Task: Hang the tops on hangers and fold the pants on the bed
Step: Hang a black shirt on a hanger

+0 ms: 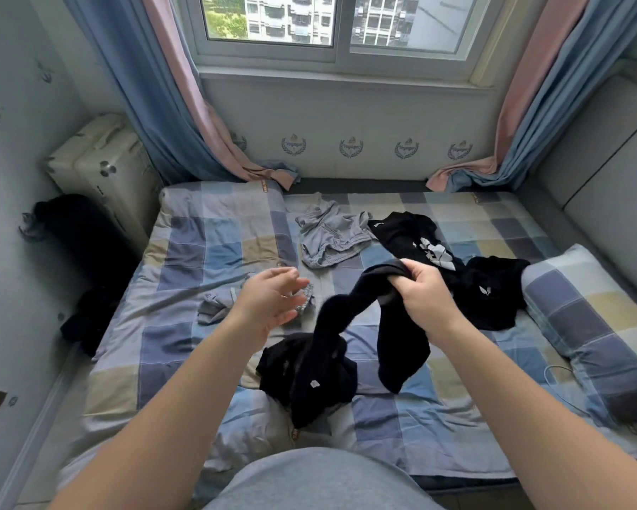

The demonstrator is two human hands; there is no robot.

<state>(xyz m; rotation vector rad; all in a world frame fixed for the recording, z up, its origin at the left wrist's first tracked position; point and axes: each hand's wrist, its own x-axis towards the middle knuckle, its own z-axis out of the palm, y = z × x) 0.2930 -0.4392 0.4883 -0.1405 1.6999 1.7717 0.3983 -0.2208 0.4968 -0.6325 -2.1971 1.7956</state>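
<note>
- Right hand, head view: fingers and thumb are curled tightly round a bunched part of the black pants, with the knuckles up and the forearm coming in from the lower right.
- Left hand: it holds nothing. The palm faces right, the fingers are loosely spread and slightly bent, and it hovers level with the right hand but apart from the cloth.
- Black pants, axis: one length runs from the grip down and left to a crumpled heap on the sheet near the bed's near edge. The other hangs almost straight down from the grip, its end pointing toward the viewer. Whether that end touches the sheet cannot be told.
- Bed: the checked sheet shows bare across the left half.
- Other clothes: a small grey garment lies under the left hand. A grey top lies at the far centre, a black top with a white print just beside it, and a second black garment right of the right hand.
- Edges: a pillow borders the right side. A dark garment hangs over the left edge, and a suitcase stands against the far-left wall.
</note>
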